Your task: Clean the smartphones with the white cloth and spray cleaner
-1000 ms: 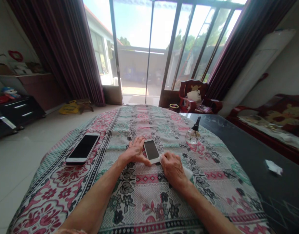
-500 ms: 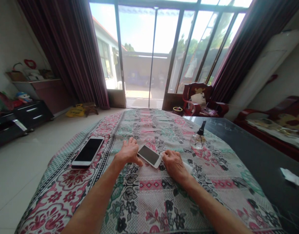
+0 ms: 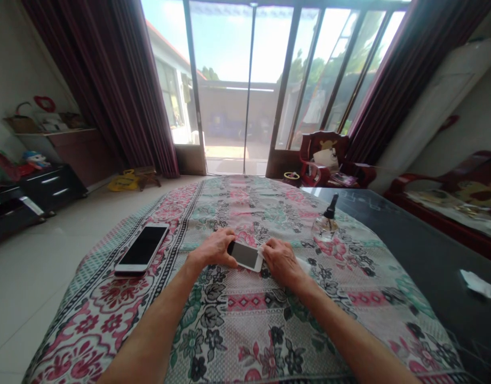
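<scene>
A small white smartphone (image 3: 246,256) with a dark screen lies face up on the patterned tablecloth (image 3: 253,330). My left hand (image 3: 214,249) grips its left end, thumb on the near edge and fingers on the far edge. At the phone's right end, my right hand (image 3: 281,262) is closed on a white tissue (image 3: 304,264), which pokes out at the fingertips and beneath the hand. The fingertips with the tissue touch the phone's edge. A larger white smartphone (image 3: 143,248) with a black screen rests to the left, apart from both hands.
A clear glass bottle (image 3: 326,227) with a black top stands on the cloth to the right. Beyond it is a dark tabletop (image 3: 413,250) bearing a crumpled white tissue (image 3: 476,283). A red wooden chair (image 3: 324,160) stands near the glass doors.
My left hand has closed from a spread pose onto the small phone's left end. The phone has turned slightly, its long side now more level. My right hand stays at its right end.
</scene>
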A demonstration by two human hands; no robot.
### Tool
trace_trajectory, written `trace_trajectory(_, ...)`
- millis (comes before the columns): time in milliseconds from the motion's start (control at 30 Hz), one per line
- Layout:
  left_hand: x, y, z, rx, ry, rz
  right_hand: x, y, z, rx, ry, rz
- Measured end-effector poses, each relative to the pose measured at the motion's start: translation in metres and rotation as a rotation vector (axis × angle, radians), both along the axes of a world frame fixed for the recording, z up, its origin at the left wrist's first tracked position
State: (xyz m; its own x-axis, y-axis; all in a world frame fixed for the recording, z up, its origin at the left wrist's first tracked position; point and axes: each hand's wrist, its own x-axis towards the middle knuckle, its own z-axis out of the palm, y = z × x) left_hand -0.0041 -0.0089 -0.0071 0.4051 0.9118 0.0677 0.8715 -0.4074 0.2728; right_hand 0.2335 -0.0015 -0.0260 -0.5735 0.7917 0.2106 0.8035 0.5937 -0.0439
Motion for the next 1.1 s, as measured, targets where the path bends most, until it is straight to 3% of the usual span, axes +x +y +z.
trace_trajectory(200, 0.003, -0.001, -0.002, 0.003, 0.052, 0.119, -0.004, 0.008, 0.0, -0.007, 0.02, -0.045)
trace_trajectory(433, 0.013, -0.002, -0.002, 0.031, 0.114, 0.242, -0.01, -0.003, -0.011, 0.051, 0.057, -0.199)
trace_trajectory(767, 0.017, -0.001, -0.001, 0.001, 0.13, 0.284, 0.001, -0.028, -0.008, 0.037, 0.142, -0.069)
trace_trajectory(867, 0.016, -0.001, -0.001, 0.0, 0.117, 0.289, 0.011, -0.025, 0.004, -0.144, 0.399, -0.013)
trace_trajectory(1033, 0.015, 0.0, -0.003, 0.005, 0.094, 0.279, 0.024, -0.002, 0.027, -0.831, 0.91, -0.152)
trace_trajectory(1100, 0.014, 0.0, -0.003, -0.001, 0.091, 0.274, 0.024, 0.007, 0.028, -0.985, 0.995, -0.186)
